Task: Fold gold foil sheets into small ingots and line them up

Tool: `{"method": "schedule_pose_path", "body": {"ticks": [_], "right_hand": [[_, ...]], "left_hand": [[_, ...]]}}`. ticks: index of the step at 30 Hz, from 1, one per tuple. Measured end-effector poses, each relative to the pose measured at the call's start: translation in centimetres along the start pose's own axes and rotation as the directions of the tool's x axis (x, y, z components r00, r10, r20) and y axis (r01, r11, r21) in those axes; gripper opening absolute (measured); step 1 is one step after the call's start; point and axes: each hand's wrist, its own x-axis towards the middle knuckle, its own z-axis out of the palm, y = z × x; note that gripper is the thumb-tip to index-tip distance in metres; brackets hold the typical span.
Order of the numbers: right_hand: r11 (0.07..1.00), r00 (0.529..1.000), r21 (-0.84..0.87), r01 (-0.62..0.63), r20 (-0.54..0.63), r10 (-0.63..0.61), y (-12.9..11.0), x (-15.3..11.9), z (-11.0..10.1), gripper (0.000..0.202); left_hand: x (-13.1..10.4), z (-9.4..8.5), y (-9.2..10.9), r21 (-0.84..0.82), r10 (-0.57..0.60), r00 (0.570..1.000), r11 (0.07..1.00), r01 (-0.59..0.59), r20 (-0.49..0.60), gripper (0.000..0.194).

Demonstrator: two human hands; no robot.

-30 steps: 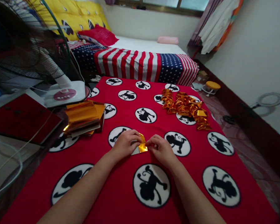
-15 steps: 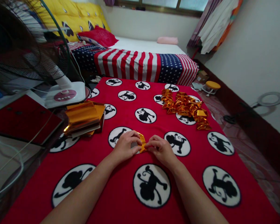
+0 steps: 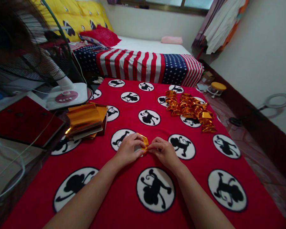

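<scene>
Between my two hands, low over the red cloth (image 3: 124,197), is a partly folded sheet of gold foil paper (image 3: 144,140). My left hand (image 3: 131,147) grips its left side, fingers curled over the top and thumb at the near edge. At the right edge, my right hand (image 3: 163,151) pinches the paper between thumb and fingertips. Much of the sheet is hidden by the fingers. A stack of flat gold foil sheets (image 3: 84,119) lies to the left. Several folded gold foil pieces (image 3: 190,106) sit in rows at the far right of the cloth.
On the left, an electric fan (image 3: 66,92) stands beside a dark red board (image 3: 23,121) and pale cables. Behind the cloth is a bed with a striped cover (image 3: 133,65). A yellow-topped stool (image 3: 218,86) and a ring-shaped stand (image 3: 278,101) are on the right.
The gold paper's near right part has been drawn in between the fingertips, and less of it shows. Both hands keep their grip almost in place.
</scene>
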Motion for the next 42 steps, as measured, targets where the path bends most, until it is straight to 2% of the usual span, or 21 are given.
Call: {"method": "schedule_pose_path", "body": {"ticks": [9, 22, 26, 30, 33, 38, 42], "right_hand": [[0.998, 0.997, 0.02, -0.068, -0.041, 0.068, -0.5, 0.9, 0.1, 0.008], [1.0, 0.997, -0.025, 0.0, 0.074, 0.002, -0.7, 1.9, -0.1, 0.014], [0.999, 0.996, -0.039, 0.027, 0.088, -0.023, -0.8, 1.5, -0.3, 0.012], [0.996, 0.987, -0.026, 0.089, 0.134, -0.085, -1.2, 0.6, -0.6, 0.015], [0.991, 0.984, -0.081, 0.11, 0.15, -0.097, -1.6, -0.2, -0.5, 0.015], [0.982, 0.991, -0.175, 0.073, 0.123, -0.052, -2.0, -1.0, 0.2, 0.01], [0.982, 0.995, -0.188, 0.014, 0.1, 0.005, -2.0, -0.9, 0.5, 0.008]], "left_hand": [[0.0, -0.2, 0.2, 0.003, 0.005, 1.0, 1.0, -0.005, -0.005, 0.015], [0.1, -0.5, 0.1, -0.028, 0.006, 1.0, 1.0, -0.005, 0.028, 0.016], [0.2, -0.6, -0.1, -0.011, 0.021, 0.998, 1.0, -0.021, 0.054, 0.016], [0.4, -0.9, 0.2, 0.009, 0.098, 0.989, 0.995, -0.1, 0.11, 0.016], [0.3, -1.2, 0.7, 0.064, 0.142, 0.982, 0.986, -0.151, 0.125, 0.015], [-0.3, -1.5, 1.4, 0.22, 0.095, 0.992, 0.969, -0.112, 0.086, 0.009], [-1.4, -1.4, 1.4, 0.194, 0.063, 0.99, 0.977, -0.087, 0.125, 0.003]]}}
